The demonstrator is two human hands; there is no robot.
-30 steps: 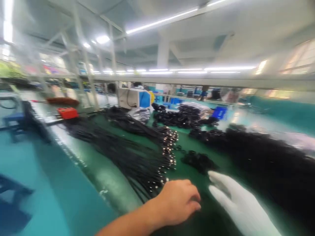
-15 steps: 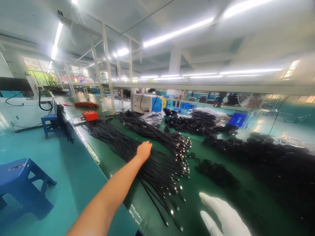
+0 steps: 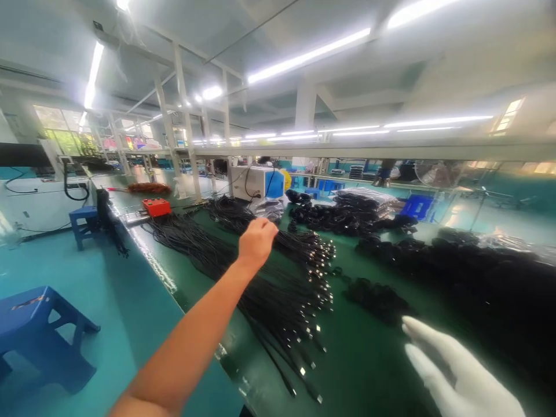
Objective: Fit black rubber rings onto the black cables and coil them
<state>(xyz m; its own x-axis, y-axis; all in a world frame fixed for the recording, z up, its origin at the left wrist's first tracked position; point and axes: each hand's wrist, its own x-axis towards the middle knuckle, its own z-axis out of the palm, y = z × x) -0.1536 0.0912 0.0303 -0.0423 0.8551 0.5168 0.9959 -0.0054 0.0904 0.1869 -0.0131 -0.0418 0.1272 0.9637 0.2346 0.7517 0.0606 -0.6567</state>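
Fingers of left hand [image 3: 257, 242] curled shut over black cables [image 3: 278, 289]; gloved right hand [image 3: 460, 376] spread open, holding nothing

Factory assembly hall: a long green workbench [image 3: 373, 370] heaped with bundles of black cables [image 3: 278, 295], overhead fluorescent tube lights [image 3: 308, 55] on a white steel frame, blue plastic stools [image 3: 37, 333] along its left edge.

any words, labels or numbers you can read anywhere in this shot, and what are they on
None can be read.
The red box on the green table shows dark marks, too small to read.
The white and blue machine shows no legible label.
The coloured signs far back are blurred.
The black cables under the left hand show no print; neither does the white-gloved right hand.
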